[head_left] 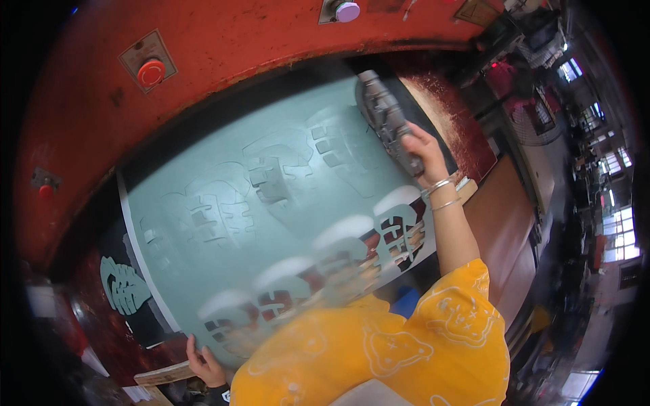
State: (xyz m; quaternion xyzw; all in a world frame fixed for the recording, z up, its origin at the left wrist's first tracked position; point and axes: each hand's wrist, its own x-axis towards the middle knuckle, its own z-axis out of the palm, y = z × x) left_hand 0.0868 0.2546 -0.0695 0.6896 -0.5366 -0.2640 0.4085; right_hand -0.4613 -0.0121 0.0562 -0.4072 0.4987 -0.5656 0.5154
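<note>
My right hand [423, 154] grips a dark metal cutting die [384, 118] with an uneven outline, slightly blurred, over the far right end of a grey-green sheet [271, 203]. My left hand [205, 365] is at the near left corner of the sheet, its fingers closed on the edge and partly hidden by it. Several cut outlines with slots run across the sheet's middle. Along its near edge, several shaped openings [403, 227] go right through. A slotted cut piece [124, 287] of the same colour lies left of the sheet.
A red machine body [223, 47] spans the far side, with a red push button [151, 71] and a pale purple button [347, 11]. A brown board [501, 216] stands at the right. A wooden strip [162, 373] lies beside my left hand.
</note>
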